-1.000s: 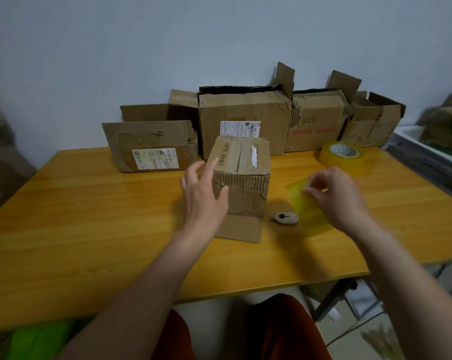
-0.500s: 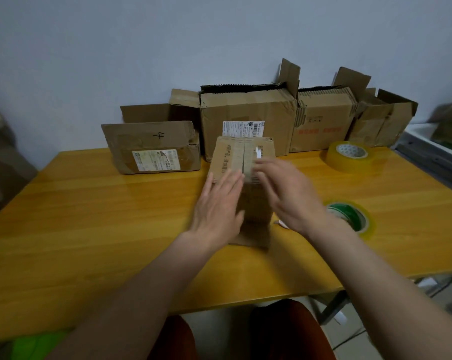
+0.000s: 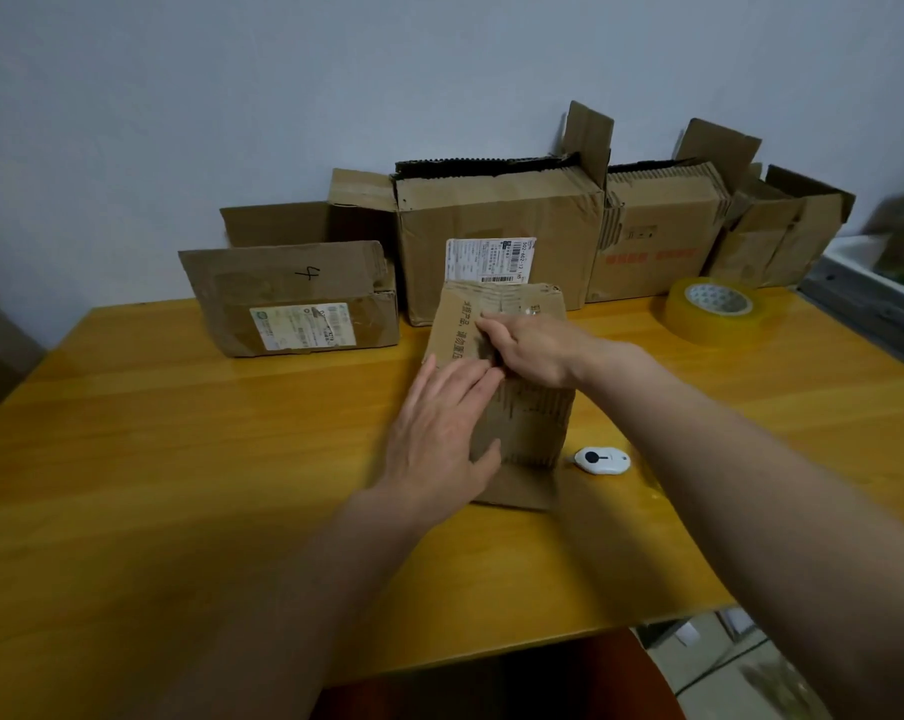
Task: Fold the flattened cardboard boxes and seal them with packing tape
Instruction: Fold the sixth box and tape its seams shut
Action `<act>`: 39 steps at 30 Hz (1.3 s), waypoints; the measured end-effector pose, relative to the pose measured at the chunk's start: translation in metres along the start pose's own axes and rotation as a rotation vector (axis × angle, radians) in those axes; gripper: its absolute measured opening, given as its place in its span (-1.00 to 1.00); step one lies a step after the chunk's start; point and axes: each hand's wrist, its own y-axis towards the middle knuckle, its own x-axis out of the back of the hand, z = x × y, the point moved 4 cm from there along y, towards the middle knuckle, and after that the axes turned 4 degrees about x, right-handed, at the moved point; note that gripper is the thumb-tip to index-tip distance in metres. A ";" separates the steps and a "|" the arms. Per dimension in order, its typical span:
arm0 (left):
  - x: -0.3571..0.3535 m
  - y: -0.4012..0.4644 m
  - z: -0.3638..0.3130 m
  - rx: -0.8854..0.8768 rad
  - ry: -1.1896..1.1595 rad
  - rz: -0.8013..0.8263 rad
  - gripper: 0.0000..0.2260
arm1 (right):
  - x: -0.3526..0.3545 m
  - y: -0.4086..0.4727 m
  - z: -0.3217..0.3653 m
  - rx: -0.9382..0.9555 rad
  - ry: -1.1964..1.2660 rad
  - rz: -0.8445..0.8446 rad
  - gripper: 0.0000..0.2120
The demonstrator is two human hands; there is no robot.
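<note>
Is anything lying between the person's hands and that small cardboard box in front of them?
Nothing visible: the left hand lies flat on the small brown cardboard box, and the right hand rests on its top.

Yellow wood bench (image 3: 179, 511) is loaded w/ small box (image 3: 522, 423) at centre, white cutter (image 3: 602, 460) just beside, tape roll (image 3: 709, 309) far right, cardboard boxes (image 3: 496, 241) lined along back edge.

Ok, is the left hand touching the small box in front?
Touching. The head view shows the left hand lying flat, fingers straight, against the near face of the small box.
</note>
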 end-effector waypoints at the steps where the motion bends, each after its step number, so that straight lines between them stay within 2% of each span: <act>1: 0.000 0.000 0.001 0.000 -0.012 -0.003 -0.41 | 0.000 0.007 -0.004 -0.007 -0.028 0.011 -0.53; 7: -0.003 0.002 0.005 -0.006 -0.056 -0.013 -0.40 | -0.001 0.033 -0.021 0.045 -0.198 0.056 -0.50; 11: -0.006 0.002 0.006 -0.009 -0.070 -0.038 -0.42 | -0.002 0.046 -0.029 0.037 -0.238 0.006 -0.45; 15: -0.006 0.003 0.008 0.019 -0.085 -0.137 -0.57 | 0.006 0.061 -0.033 0.027 -0.217 -0.098 -0.46; 20: -0.001 0.018 0.008 0.116 -0.235 -0.413 -0.84 | 0.009 0.078 -0.038 -0.062 -0.184 -0.082 -0.64; 26: -0.003 0.020 0.012 0.159 -0.268 -0.403 -0.85 | 0.011 0.078 -0.036 -0.034 -0.173 -0.050 -0.67; 29: 0.001 0.019 0.007 0.174 -0.288 -0.373 -0.84 | 0.015 0.060 -0.047 -0.121 -0.199 -0.023 -0.60; 32: 0.006 0.021 0.003 0.227 -0.272 -0.333 -0.86 | 0.020 0.025 -0.062 -0.222 0.000 -0.187 -0.52; 34: 0.009 0.021 -0.006 0.240 -0.174 -0.304 -0.82 | 0.022 -0.009 -0.068 -0.223 0.176 -0.286 -0.45; 37: 0.006 0.015 -0.033 0.098 -0.025 -0.362 -0.77 | 0.017 -0.068 -0.082 -0.219 0.231 -0.299 -0.48; 39: -0.003 0.003 -0.056 -0.045 -0.104 -0.357 -0.75 | 0.011 -0.106 -0.095 -0.258 0.224 -0.288 -0.55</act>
